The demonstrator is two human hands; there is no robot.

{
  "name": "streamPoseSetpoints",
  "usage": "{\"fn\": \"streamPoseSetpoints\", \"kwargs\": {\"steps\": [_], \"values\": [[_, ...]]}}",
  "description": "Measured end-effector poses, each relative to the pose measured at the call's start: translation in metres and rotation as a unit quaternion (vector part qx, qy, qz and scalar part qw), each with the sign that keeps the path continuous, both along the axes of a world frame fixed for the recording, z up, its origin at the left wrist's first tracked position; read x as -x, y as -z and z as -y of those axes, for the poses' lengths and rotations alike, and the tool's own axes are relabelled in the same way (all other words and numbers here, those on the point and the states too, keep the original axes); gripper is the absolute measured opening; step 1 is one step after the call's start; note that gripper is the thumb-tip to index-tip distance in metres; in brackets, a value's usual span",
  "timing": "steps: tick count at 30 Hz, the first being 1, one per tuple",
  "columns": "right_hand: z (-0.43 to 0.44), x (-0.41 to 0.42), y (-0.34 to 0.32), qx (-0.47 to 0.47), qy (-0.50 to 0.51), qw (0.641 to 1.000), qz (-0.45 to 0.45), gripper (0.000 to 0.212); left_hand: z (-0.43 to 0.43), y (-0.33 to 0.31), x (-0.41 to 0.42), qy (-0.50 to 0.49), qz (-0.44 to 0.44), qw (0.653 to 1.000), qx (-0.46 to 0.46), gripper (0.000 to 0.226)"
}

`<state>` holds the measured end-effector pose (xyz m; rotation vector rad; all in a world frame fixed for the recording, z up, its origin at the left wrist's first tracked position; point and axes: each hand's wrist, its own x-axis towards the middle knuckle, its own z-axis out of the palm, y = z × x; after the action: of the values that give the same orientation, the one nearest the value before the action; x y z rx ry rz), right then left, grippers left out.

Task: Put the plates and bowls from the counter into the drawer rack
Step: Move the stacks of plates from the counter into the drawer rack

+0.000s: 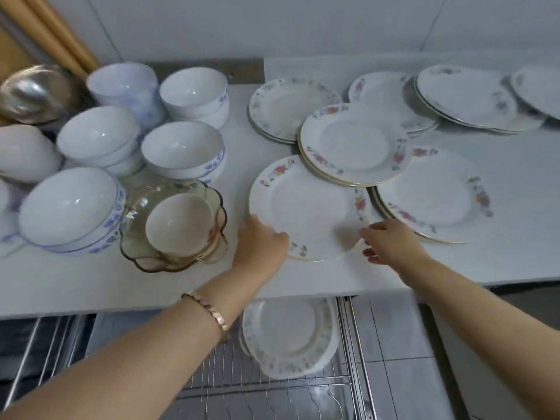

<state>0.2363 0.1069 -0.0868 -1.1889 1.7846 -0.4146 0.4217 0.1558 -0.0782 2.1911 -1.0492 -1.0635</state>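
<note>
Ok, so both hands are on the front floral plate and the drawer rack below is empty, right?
No. The drawer rack is not empty: the head view shows stacked plates lying in it. The left hand and right hand are on the front floral plate.

The plates (pixel 309 207) and bowls (pixel 181 147) are made of smooth, shiny white china. The wavy bowl (pixel 133 215) is made of clear brown glass, and the big bowl (pixel 33 92) is made of shiny metal. The drawer rack (pixel 272 380) is made of shiny metal wire, and the counter (pixel 91 283) is finished dull and smooth.
</note>
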Motion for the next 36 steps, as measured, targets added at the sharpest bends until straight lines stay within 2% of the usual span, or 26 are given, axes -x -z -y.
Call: {"fn": "streamPoseSetpoints", "kwargs": {"steps": [2, 4, 7, 9, 12, 16, 19, 21, 23, 24, 26, 28, 30, 34, 36], "values": [[0.025, 0.001, -0.001, 0.027, 0.061, 0.998, -0.019, 0.032, 0.021, -0.004, 0.001, 0.000, 0.023, 0.999, -0.023, 0.056], [0.051, 0.000, 0.001, 0.044, 0.117, 0.992, -0.010, 0.020, 0.035, -0.007, 0.004, 0.036, 0.073, 0.997, -0.017, 0.057], [0.090, -0.007, 0.005, 0.009, 0.248, 0.962, 0.113, 0.009, 0.059, -0.012, 0.010, 0.089, 0.119, 0.989, 0.021, 0.055], [0.108, -0.009, 0.007, -0.010, 0.302, 0.936, 0.183, 0.011, 0.073, -0.011, 0.013, 0.106, 0.085, 0.990, 0.042, 0.053], [0.124, -0.006, 0.013, -0.035, 0.325, 0.910, 0.255, 0.034, 0.088, -0.007, 0.016, 0.102, 0.009, 0.993, 0.049, 0.051], [0.121, -0.005, 0.008, -0.031, 0.365, 0.884, 0.289, 0.020, 0.101, -0.002, 0.023, -0.003, -0.116, 0.993, 0.023, 0.053], [0.105, 0.004, -0.002, -0.019, 0.362, 0.885, 0.292, 0.024, 0.111, -0.001, 0.033, -0.073, -0.256, 0.964, -0.001, 0.061], [0.091, 0.012, -0.002, -0.026, 0.356, 0.885, 0.300, 0.023, 0.117, 0.000, 0.035, -0.092, -0.339, 0.936, -0.014, 0.048], [0.075, 0.025, 0.000, -0.030, 0.340, 0.892, 0.297, 0.023, 0.119, -0.002, 0.038, -0.104, -0.384, 0.917, -0.017, 0.027], [0.067, 0.030, 0.002, -0.030, 0.331, 0.896, 0.294, 0.023, 0.117, -0.002, 0.039, -0.102, -0.382, 0.918, -0.022, 0.021], [0.052, 0.042, 0.005, -0.021, 0.311, 0.905, 0.290, 0.019, 0.110, 0.001, 0.041, -0.099, -0.365, 0.925, -0.047, 0.025], [0.037, 0.053, 0.003, -0.008, 0.289, 0.912, 0.291, 0.026, 0.097, 0.003, 0.042, -0.100, -0.356, 0.927, -0.058, 0.024], [0.019, 0.065, -0.007, 0.007, 0.260, 0.919, 0.297, 0.031, 0.079, 0.002, 0.043, -0.097, -0.363, 0.925, -0.058, 0.032], [-0.023, 0.088, -0.034, 0.026, 0.181, 0.942, 0.281, 0.028, 0.031, -0.008, 0.043, -0.079, -0.333, 0.939, -0.042, 0.058], [-0.048, 0.098, -0.046, 0.021, 0.149, 0.948, 0.281, 0.024, 0.002, -0.015, 0.043, -0.094, -0.333, 0.938, -0.029, 0.053]]}}
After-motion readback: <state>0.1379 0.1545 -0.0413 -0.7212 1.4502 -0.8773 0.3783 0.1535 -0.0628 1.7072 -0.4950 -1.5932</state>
